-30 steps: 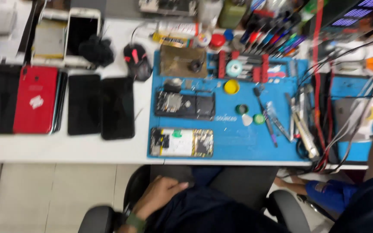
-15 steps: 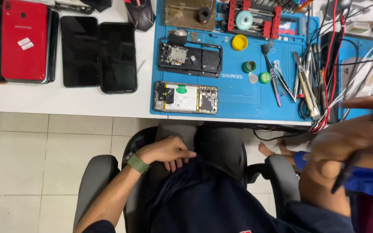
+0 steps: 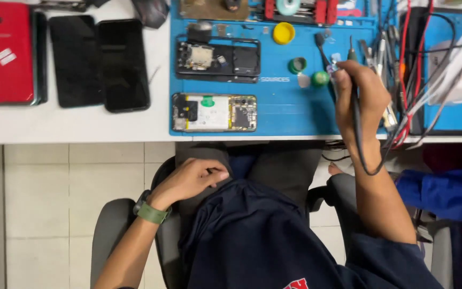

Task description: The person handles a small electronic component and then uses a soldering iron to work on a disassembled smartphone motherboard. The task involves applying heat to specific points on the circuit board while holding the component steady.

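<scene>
The person is sitting on a dark chair (image 3: 114,230) in front of the white table (image 3: 70,126); the left hand (image 3: 191,179), with a green watch band (image 3: 152,213) at the wrist, is resting on the lap, loosely curled and grasping nothing that I can see. The right hand (image 3: 360,99) is reaching up over the blue mat (image 3: 290,115); it is closed around a thin dark tool (image 3: 353,101) with a black cable hanging down from it, and the tip is pointing away from the person toward the row of tools (image 3: 380,48); I cannot tell which kind of tool it is.

Near the table edge an opened phone (image 3: 214,113) is lying on the mat, its back removed, the battery and the board showing; the hand with the tool is well apart from it, to the right. Behind it a second opened phone frame (image 3: 217,59) is lying, and beside it a yellow cap (image 3: 283,32) and two small green pots (image 3: 308,72). To the left, off the mat, two black phones (image 3: 100,63) and a red phone (image 3: 4,51) are lying side by side.

As I judge it, the opening of the near phone is already done; the tool is only taken in hand, and the work on the board itself is not yet begun.
</scene>
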